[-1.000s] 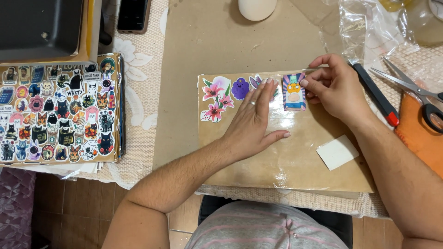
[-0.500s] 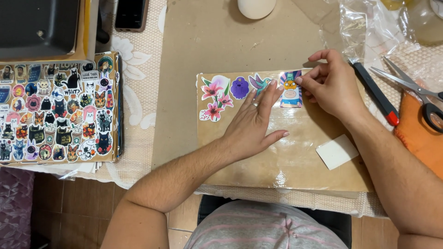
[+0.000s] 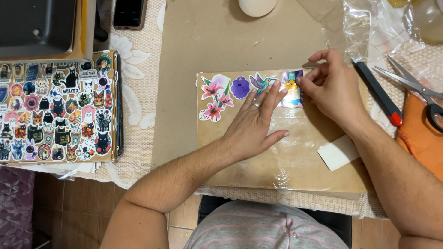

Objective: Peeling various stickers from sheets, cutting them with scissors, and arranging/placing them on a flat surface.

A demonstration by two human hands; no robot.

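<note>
Two hands work one brown card [image 3: 286, 157]. The right hand [image 3: 334, 92] pinches the top edge of a blue character sticker [image 3: 292, 88] at the card's far edge; the left hand [image 3: 254, 127] lies flat and open beside it. Four stickers sit in the far row, with flower sticker [image 3: 214, 97] leftmost; most of the card looks bare.

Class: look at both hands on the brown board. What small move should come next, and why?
Probably press the blue sticker flat. The right hand pinches its edge at the end of the sticker row, while the left hand lies flat on the board, steadying it.
</note>
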